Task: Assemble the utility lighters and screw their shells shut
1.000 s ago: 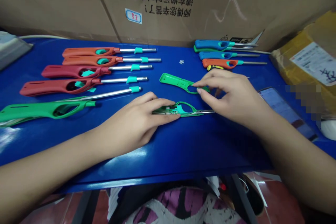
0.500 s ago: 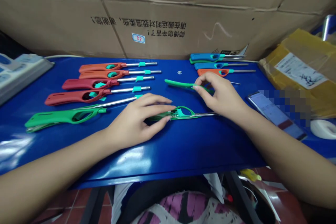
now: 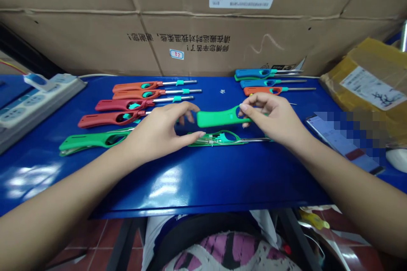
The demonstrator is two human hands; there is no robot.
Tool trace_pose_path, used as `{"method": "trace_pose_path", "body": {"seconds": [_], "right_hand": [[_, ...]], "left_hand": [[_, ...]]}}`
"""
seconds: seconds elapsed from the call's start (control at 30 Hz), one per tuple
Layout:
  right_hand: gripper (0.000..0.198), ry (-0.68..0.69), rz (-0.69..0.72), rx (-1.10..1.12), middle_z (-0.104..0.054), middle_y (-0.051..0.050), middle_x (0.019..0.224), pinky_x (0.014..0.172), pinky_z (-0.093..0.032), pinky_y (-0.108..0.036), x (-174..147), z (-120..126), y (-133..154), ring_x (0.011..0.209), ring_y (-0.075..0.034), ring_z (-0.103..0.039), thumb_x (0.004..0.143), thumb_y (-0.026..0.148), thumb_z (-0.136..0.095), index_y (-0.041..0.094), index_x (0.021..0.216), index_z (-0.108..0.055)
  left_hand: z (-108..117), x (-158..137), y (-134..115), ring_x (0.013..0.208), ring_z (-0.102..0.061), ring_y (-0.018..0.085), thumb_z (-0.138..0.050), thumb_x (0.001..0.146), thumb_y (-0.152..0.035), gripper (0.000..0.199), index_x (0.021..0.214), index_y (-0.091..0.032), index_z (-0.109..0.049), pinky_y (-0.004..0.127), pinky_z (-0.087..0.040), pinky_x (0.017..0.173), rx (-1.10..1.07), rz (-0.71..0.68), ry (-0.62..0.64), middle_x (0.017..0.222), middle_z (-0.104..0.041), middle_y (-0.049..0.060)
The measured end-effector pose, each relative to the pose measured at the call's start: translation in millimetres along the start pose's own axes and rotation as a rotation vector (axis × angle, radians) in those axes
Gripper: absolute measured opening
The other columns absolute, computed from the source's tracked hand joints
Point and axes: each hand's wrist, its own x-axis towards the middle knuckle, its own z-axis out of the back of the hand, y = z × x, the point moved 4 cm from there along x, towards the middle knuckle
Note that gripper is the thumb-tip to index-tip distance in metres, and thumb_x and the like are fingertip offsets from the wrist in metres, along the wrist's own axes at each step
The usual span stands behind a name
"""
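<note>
Pinched in my right hand (image 3: pixel 270 114) is a green lighter shell half (image 3: pixel 219 117), held by its finger-loop end with its long handle pointing left. Beneath it on the blue table lies an opened green lighter (image 3: pixel 224 137), its inner parts showing and a metal tube reaching right. My left hand (image 3: pixel 162 135) hovers at the left end of both, thumb and fingers apart, holding nothing. Left of that hand lies another green lighter (image 3: pixel 85 142), its tube partly covered by the hand. Two red lighters (image 3: pixel 111 119) and two orange lighters (image 3: pixel 136 87) lie behind it.
Blue and orange lighters (image 3: pixel 263 81) lie at the back right, before a large cardboard box (image 3: pixel 178 21). A phone (image 3: pixel 343 139) and a yellow-taped parcel (image 3: pixel 365 76) are to the right. At the left is a white power strip (image 3: pixel 44 106). The blue table's front edge (image 3: pixel 203 211) is near me.
My right hand has turned the green shell half so its broad face shows. My left hand has come off the opened lighter and opened. The camera view has shifted slightly.
</note>
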Motion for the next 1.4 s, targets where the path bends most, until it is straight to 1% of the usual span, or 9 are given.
{"method": "trace_pose_path", "body": {"seconds": [0.1, 0.23, 0.4, 0.67, 0.83, 0.9, 1.03, 1.2, 1.4], "right_hand": [[0.040, -0.036, -0.028, -0.025, -0.065, -0.001, 0.073, 0.052, -0.056, -0.028, 3, 4, -2, 0.053, -0.012, -0.062, 0.081, 0.054, -0.079, 0.019, 0.083, -0.059], [0.035, -0.031, -0.016, -0.012, -0.062, 0.002, 0.071, 0.044, -0.048, -0.024, 4, 5, -3, 0.046, -0.008, -0.056, 0.085, 0.048, -0.076, 0.020, 0.087, -0.056], [0.020, 0.017, -0.021, 0.059, -0.061, 0.004, 0.074, 0.042, -0.045, -0.022, 2, 4, -4, 0.045, -0.007, -0.052, 0.093, 0.030, -0.067, 0.022, 0.109, -0.060], [0.022, 0.087, -0.093, 0.031, -0.059, 0.001, 0.081, 0.047, -0.048, -0.022, -1, -1, 1, 0.050, -0.005, -0.051, 0.097, 0.016, -0.055, 0.018, 0.109, -0.072], [0.021, 0.093, -0.117, 0.011, -0.061, 0.000, 0.081, 0.048, -0.048, -0.022, 0, -3, -1, 0.051, -0.006, -0.052, 0.095, 0.017, -0.055, 0.016, 0.108, -0.072], [0.021, 0.143, -0.126, 0.019, -0.061, 0.001, 0.079, 0.050, -0.049, -0.023, -2, -6, -2, 0.052, -0.007, -0.053, 0.095, 0.018, -0.055, 0.017, 0.109, -0.071], [0.022, 0.275, -0.144, 0.032, -0.060, 0.002, 0.077, 0.055, -0.052, -0.024, -7, -13, -2, 0.056, -0.009, -0.057, 0.094, 0.023, -0.057, 0.018, 0.112, -0.070], [0.025, 0.355, -0.204, 0.020, -0.061, 0.001, 0.080, 0.054, -0.052, -0.022, -9, -16, -4, 0.057, -0.008, -0.057, 0.092, 0.025, -0.061, 0.018, 0.114, -0.070], [0.029, 0.389, -0.166, 0.009, -0.063, 0.000, 0.082, 0.056, -0.056, -0.027, -11, -15, 2, 0.059, -0.011, -0.059, 0.091, 0.033, -0.063, 0.019, 0.116, -0.069]], "left_hand": [[2, 0, 3, 0.069, -0.065, 0.016, -0.072, 0.086, -0.043, 0.034, 0.106, -0.015, -0.068, 0.028, -0.049, 0.063, -0.035, 0.062, 0.122, 0.085, -0.073, 0.003], [-3, 0, 0, 0.081, -0.068, 0.019, -0.074, 0.085, -0.036, 0.024, 0.101, -0.019, -0.075, 0.031, -0.053, 0.074, -0.025, -0.004, 0.249, 0.092, -0.074, 0.004], [-10, -2, -1, 0.086, -0.071, 0.019, -0.071, 0.089, -0.027, 0.015, 0.100, -0.020, -0.079, 0.032, -0.056, 0.081, -0.052, -0.044, 0.314, 0.098, -0.076, 0.004], [-12, -7, -3, 0.090, -0.072, 0.021, -0.067, 0.093, -0.030, 0.019, 0.104, -0.018, -0.078, 0.034, -0.057, 0.082, 0.065, -0.156, 0.214, 0.102, -0.074, 0.006], [3, -4, -15, 0.093, -0.069, 0.021, -0.068, 0.094, -0.033, 0.021, 0.102, -0.015, -0.073, 0.034, -0.056, 0.086, 0.066, -0.240, -0.093, 0.099, -0.073, 0.008], [6, -4, -17, 0.104, -0.066, 0.024, -0.068, 0.094, -0.032, 0.026, 0.113, -0.015, -0.070, 0.038, -0.054, 0.094, 0.106, -0.253, -0.169, 0.109, -0.072, 0.010], [-5, -4, -12, 0.115, -0.063, 0.026, -0.065, 0.097, -0.033, 0.043, 0.135, -0.013, -0.061, 0.041, -0.053, 0.100, 0.118, -0.247, -0.092, 0.124, -0.068, 0.014], [-18, -5, -3, 0.102, -0.070, 0.023, -0.062, 0.099, -0.031, 0.035, 0.126, -0.009, -0.067, 0.035, -0.057, 0.091, 0.059, -0.292, 0.027, 0.113, -0.072, 0.013], [-10, -5, -8, 0.100, -0.071, 0.023, -0.068, 0.095, -0.033, 0.037, 0.125, -0.011, -0.068, 0.034, -0.057, 0.093, 0.055, -0.333, 0.022, 0.113, -0.073, 0.012]]}}
